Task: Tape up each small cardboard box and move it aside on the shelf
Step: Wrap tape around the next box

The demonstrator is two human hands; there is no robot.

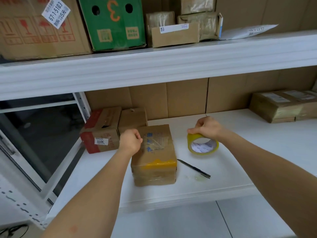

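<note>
A small cardboard box [154, 157] with blue print and a yellow tape strip on its near top edge sits on the white shelf [240, 165]. My left hand [130, 140] hovers at the box's upper left, fingers curled, pinching what looks like a clear strip of tape lying over the top. My right hand [206, 126] grips a yellowish roll of tape [202, 145] from above, to the right of the box, just over the shelf. A dark pen-like cutter [193, 168] lies on the shelf right of the box.
Two cardboard boxes [106, 131] stand behind the small box at the left. Taped parcels [281, 105] are stacked at the far right of the shelf. The upper shelf [154, 66] carries large cartons, a green box and small parcels.
</note>
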